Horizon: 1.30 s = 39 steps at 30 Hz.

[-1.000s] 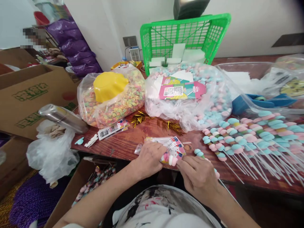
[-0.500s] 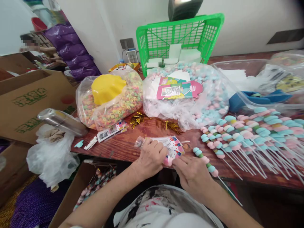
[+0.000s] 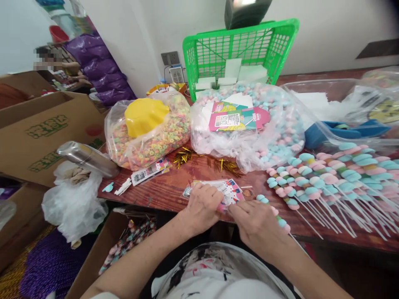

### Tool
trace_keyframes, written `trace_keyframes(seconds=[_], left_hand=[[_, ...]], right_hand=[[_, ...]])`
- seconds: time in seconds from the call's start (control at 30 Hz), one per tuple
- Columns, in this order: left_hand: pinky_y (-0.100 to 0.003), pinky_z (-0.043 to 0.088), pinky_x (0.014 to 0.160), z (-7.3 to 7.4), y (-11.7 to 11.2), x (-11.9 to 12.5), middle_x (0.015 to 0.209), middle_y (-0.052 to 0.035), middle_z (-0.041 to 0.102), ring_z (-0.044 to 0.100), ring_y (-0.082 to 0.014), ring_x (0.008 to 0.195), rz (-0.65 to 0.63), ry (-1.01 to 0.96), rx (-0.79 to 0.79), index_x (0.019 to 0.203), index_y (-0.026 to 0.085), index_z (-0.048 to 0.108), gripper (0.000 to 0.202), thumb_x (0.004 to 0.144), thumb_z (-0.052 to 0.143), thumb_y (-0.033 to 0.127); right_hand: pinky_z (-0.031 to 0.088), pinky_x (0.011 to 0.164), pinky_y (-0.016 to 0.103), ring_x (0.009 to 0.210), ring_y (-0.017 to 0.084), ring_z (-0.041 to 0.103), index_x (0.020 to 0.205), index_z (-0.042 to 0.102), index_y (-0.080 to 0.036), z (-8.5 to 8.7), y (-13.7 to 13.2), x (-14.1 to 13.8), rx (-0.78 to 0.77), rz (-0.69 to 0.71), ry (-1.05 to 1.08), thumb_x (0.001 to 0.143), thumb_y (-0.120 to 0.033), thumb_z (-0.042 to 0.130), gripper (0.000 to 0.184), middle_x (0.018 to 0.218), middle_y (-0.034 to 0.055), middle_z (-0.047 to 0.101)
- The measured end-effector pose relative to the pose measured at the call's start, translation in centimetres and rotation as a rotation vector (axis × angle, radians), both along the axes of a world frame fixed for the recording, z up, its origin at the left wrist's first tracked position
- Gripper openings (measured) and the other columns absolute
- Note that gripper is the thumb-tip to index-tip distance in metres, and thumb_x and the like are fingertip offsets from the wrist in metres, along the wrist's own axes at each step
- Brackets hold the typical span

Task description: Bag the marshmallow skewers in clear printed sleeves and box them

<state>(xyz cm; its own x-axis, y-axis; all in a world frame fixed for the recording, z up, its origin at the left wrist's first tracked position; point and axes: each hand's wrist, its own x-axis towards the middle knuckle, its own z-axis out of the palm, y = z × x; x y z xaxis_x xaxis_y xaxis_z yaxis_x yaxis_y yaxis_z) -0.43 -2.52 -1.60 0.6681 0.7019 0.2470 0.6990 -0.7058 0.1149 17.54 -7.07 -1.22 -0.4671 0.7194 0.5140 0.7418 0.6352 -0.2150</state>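
Note:
My left hand (image 3: 203,204) is closed around a clear printed packet (image 3: 233,192) at the table's front edge. The packet has a white face with coloured shapes; what is inside is hidden. Fingers of my right hand (image 3: 258,220) are pinched at its near right corner, close to my left knuckles. Partly covered by my right hand, a single skewer of pink and blue marshmallows (image 3: 262,199) lies at the edge. To the right is a pile of similar skewers (image 3: 330,178), their white sticks pointing toward me.
Behind stand a bag of ring-shaped cereal (image 3: 156,141), a bag of marshmallows (image 3: 280,124) and a green basket (image 3: 240,50). A steel flask (image 3: 90,160) and small packets (image 3: 149,172) lie left. Below is a cardboard box (image 3: 93,245) of skewers. Another person (image 3: 71,68) sits far left.
The whole view has shifted slightly right. My right hand now covers more of the single skewer. Both hands keep hold of the packet.

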Motion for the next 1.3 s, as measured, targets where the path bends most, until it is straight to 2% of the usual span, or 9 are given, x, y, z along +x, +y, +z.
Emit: trace_keyframes(seconds=[0.1,0.23,0.3,0.47,0.6,0.77,0.87,1.1,1.3], left_hand=[[-0.035,0.039,0.074,0.1,-0.4,0.2,0.077,-0.0072,0.062,0.056,-0.0215,0.077,-0.003,-0.087,-0.147,0.078,0.015,0.06,0.004,0.077,0.057,0.018],[-0.033,0.044,0.084,3.0,0.8,-2.3,0.109,-0.01,0.064,0.058,-0.0216,0.095,-0.046,-0.347,-0.571,0.128,0.015,0.05,0.063,0.073,0.071,0.037],[-0.03,0.044,0.082,4.4,1.6,-3.6,0.11,-0.0084,0.064,0.058,-0.0195,0.094,-0.05,-0.455,-0.733,0.136,0.017,0.045,0.066,0.078,0.066,0.041],[-0.019,0.03,0.047,3.2,1.5,-3.5,0.056,0.002,0.051,0.039,-0.007,0.048,-0.06,-0.612,-1.309,0.073,0.011,0.066,0.045,0.084,0.055,0.054],[-0.019,0.024,0.044,1.0,-0.2,-1.4,0.048,0.005,0.039,0.029,-0.0049,0.045,0.132,-1.03,-1.194,0.058,0.012,0.06,0.049,0.076,0.063,0.058],[-0.02,0.034,0.05,1.2,-0.7,-0.5,0.058,0.0023,0.05,0.041,-0.0073,0.052,0.312,-1.365,-0.926,0.088,0.013,0.072,0.039,0.079,0.065,0.05],[-0.021,0.037,0.056,1.3,-0.8,-0.4,0.064,0.0008,0.053,0.045,-0.0083,0.058,0.306,-1.389,-0.881,0.097,0.013,0.072,0.04,0.082,0.062,0.05],[-0.018,0.029,0.051,1.5,-1.3,-1.9,0.061,0.0021,0.049,0.039,-0.0053,0.053,0.162,-1.378,-1.344,0.066,0.011,0.059,0.046,0.076,0.066,0.056],[-0.02,0.035,0.053,1.2,-0.8,-3.4,0.061,-0.0021,0.059,0.049,-0.0083,0.052,-0.014,-1.241,-1.67,0.071,0.012,0.059,0.038,0.069,0.073,0.047]], right_hand=[[0.029,0.058,0.028,0.056,0.014,0.045,0.069,0.056,-0.017,-1.0,0.7,-1.2,0.04,-0.005,0.016,0.076,0.0,0.042,0.023,0.06,0.0013,0.053],[0.031,0.061,0.029,0.061,0.015,0.048,0.077,0.058,-0.017,-1.1,1.8,-0.1,0.035,0.049,0.031,0.081,-0.002,0.041,0.023,0.063,0.002,0.056],[0.032,0.063,0.029,0.065,0.015,0.051,0.083,0.059,-0.016,-0.2,2.1,1.0,0.021,0.135,0.037,0.082,-0.001,0.04,0.024,0.067,0.0021,0.058],[0.03,0.059,0.03,0.061,0.015,0.049,0.083,0.059,-0.017,2.1,3.2,1.0,0.081,0.236,-0.021,0.082,-0.001,0.04,0.025,0.064,0.0008,0.057],[0.035,0.06,0.029,0.064,0.016,0.053,0.079,0.061,-0.017,2.2,4.3,-0.6,0.061,0.184,0.042,0.085,-0.005,0.039,0.025,0.068,0.0033,0.061],[0.047,0.067,0.026,0.075,0.014,0.06,0.12,0.057,-0.022,1.0,4.3,-2.6,-0.235,-0.058,0.659,0.091,-0.019,0.049,0.029,0.104,0.0055,0.066],[0.049,0.067,0.026,0.077,0.015,0.06,0.101,0.065,-0.022,0.3,3.7,-3.9,-0.327,0.015,0.789,0.089,-0.021,0.056,0.015,0.091,0.0033,0.065],[0.045,0.06,0.025,0.068,0.013,0.057,0.087,0.069,-0.021,0.9,3.7,-4.5,-0.106,0.094,0.657,0.085,-0.012,0.056,0.016,0.076,0.0027,0.06],[0.042,0.049,0.024,0.049,0.011,0.051,0.072,0.063,-0.019,0.0,3.3,-5.8,-0.396,0.092,0.894,0.085,-0.021,0.06,0.013,0.056,-0.003,0.055]])
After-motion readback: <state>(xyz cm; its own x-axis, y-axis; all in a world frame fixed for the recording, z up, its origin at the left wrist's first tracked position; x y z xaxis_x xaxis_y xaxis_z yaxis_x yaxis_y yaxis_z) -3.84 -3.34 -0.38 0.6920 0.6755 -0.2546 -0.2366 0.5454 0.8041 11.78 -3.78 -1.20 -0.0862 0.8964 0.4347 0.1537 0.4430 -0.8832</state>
